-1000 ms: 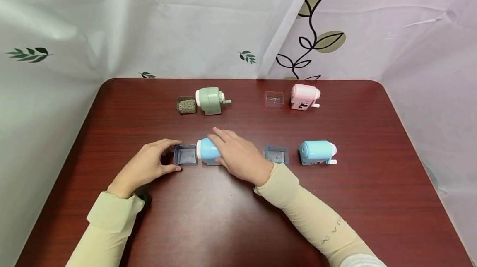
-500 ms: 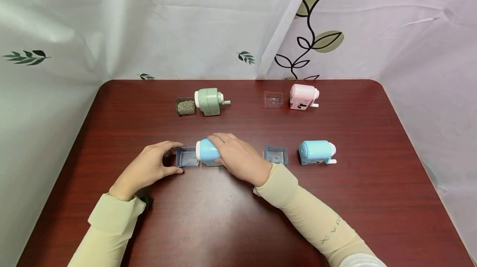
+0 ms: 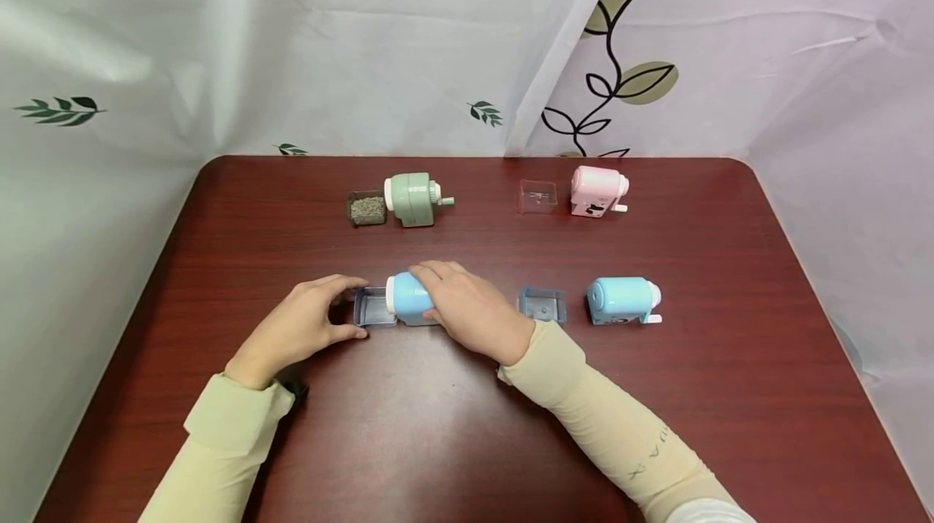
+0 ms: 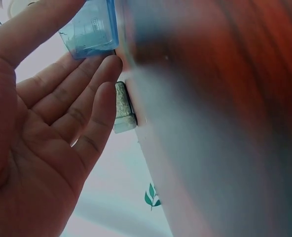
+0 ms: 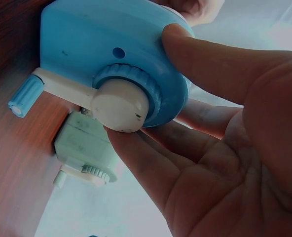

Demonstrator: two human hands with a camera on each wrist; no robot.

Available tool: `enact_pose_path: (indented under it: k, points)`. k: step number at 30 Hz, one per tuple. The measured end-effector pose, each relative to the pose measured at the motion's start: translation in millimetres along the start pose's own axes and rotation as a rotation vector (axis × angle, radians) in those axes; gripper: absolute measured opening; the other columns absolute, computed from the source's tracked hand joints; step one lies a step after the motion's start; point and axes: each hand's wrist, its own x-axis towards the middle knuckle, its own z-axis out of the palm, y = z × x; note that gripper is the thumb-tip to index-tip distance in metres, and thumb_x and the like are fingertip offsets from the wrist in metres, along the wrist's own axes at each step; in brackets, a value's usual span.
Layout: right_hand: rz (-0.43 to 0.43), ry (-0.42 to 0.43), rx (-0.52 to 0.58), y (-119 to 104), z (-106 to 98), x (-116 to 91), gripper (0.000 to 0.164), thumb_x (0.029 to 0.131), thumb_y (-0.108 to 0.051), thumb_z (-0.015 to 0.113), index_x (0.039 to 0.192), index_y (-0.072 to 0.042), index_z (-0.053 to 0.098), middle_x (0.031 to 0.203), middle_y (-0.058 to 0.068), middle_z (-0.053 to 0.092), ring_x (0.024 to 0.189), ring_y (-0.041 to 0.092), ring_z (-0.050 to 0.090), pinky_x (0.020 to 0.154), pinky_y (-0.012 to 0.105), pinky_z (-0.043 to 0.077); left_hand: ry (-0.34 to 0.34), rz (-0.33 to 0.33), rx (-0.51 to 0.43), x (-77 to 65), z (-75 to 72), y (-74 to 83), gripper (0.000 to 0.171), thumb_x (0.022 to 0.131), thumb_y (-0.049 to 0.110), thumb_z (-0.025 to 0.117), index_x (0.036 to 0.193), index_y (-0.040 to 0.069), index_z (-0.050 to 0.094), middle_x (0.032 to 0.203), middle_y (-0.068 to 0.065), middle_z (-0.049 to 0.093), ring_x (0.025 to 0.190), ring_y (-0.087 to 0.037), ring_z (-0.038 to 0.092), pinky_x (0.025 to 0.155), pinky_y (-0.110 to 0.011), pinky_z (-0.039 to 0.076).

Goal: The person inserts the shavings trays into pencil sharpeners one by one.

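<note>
My left hand [image 3: 295, 324] holds a clear bluish shavings drawer [image 3: 375, 312] between thumb and fingers, just left of a blue crank pencil sharpener [image 3: 409, 294]. In the head view the drawer's right end meets the sharpener's white-rimmed end; how far it sits inside cannot be told. My right hand [image 3: 474, 312] grips the sharpener from above, thumb on the near side and fingers on the far side. The right wrist view shows the sharpener's white crank [image 5: 67, 89] and blue knob. Shown from outside in the left wrist view, the drawer [image 4: 91, 34] lies by the fingertips.
Behind are a green sharpener [image 3: 412, 200] with its shavings-filled drawer [image 3: 367, 208], and a pink sharpener [image 3: 598, 190] with its drawer [image 3: 537, 197]. To the right stand a light-blue sharpener [image 3: 623, 298] and a blue drawer [image 3: 543, 306]. A patterned curtain [image 3: 409, 45] borders the brown table [image 3: 452, 442].
My left hand has moved right with the drawer, bringing it up against the sharpener's white-rimmed end. The right hand's raised fingers have come down onto the sharpener, which stays in place.
</note>
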Motion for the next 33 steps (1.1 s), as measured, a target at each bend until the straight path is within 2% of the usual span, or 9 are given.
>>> enact_pose_path:
  k: [33]
  points:
    - [0.002,-0.006,-0.003,0.5,-1.5,-0.1,0.059,0.093,-0.018,0.073,0.144,-0.002,0.049,0.142,0.010,0.055,0.130,0.026,0.052,0.108,0.038,0.043,-0.015,0.016,-0.015,15.3,9.2,9.5,0.065,0.071,0.021,0.093,0.125,0.001,0.064,0.112,-0.008,0.070,0.093,-0.017,0.067,0.080,-0.039,0.056]
